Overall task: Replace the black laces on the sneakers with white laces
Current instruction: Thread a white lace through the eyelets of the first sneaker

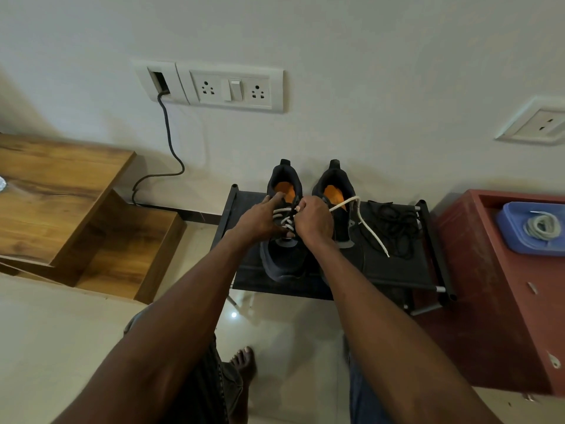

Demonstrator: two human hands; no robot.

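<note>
Two black sneakers with orange insoles stand side by side on a low black rack, heels toward the wall. The left sneaker carries a white lace crossed through its lower eyelets. The left hand lies over that sneaker's left side, fingers spread and reaching to the collar, thumb low near the crossed rows; it presses the shoe rather than gripping anything. The right hand sits just right of the lacing, its fingers curled together and pinching the white lace near the upper eyelets. From that pinch the free end runs right, across the right sneaker, loops, and trails down onto the rack, its tip lying on the fabric.

Right of the right sneaker, on the same rack, lies a loose tangle of black laces. Farther right of the rack stands a red cabinet, and on it a blue tray holds a coiled second white lace. Left of the rack is a wooden stepped unit. On the wall above the rack are a switch-and-socket plate and a dark cable hanging from it.
</note>
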